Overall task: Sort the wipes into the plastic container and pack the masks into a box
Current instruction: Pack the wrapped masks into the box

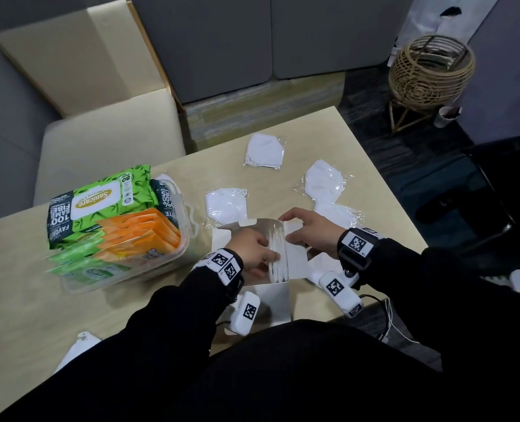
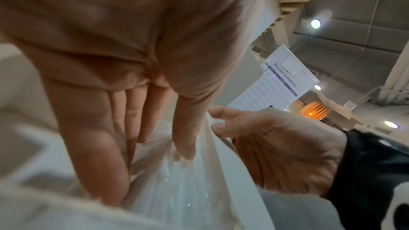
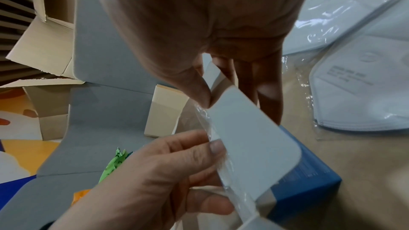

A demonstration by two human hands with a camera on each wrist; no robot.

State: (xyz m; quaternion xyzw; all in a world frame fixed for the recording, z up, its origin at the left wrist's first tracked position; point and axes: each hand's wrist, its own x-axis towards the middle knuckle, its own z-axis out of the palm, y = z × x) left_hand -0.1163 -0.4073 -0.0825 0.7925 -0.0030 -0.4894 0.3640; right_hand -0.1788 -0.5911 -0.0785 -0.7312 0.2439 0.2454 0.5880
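Observation:
A white-lined, blue-sided box (image 1: 280, 303) (image 3: 309, 181) stands open at the table's near edge. My left hand (image 1: 268, 257) (image 2: 155, 163) reaches into it with straight fingers and presses a stack of plastic-wrapped masks (image 1: 278, 257) (image 2: 177, 190) toward the right wall. My right hand (image 1: 289, 229) (image 3: 221, 104) pinches the box's right flap (image 1: 293, 226) (image 3: 250, 128) between thumb and fingers. Loose wrapped masks (image 1: 265, 150) (image 1: 324, 181) (image 1: 226, 205) (image 3: 354, 85) lie beyond the box. Left of it, the clear plastic container (image 1: 100, 284) holds a large green wipes pack (image 1: 100, 202), orange packs (image 1: 143, 233) and small green packs (image 1: 82, 263).
A cream chair (image 1: 109, 141) stands behind the table's far left. A wicker basket (image 1: 429, 74) stands on the floor at the far right. One more wrapped mask (image 1: 344, 214) lies behind my right wrist. A white object (image 1: 79, 345) lies at the near left edge.

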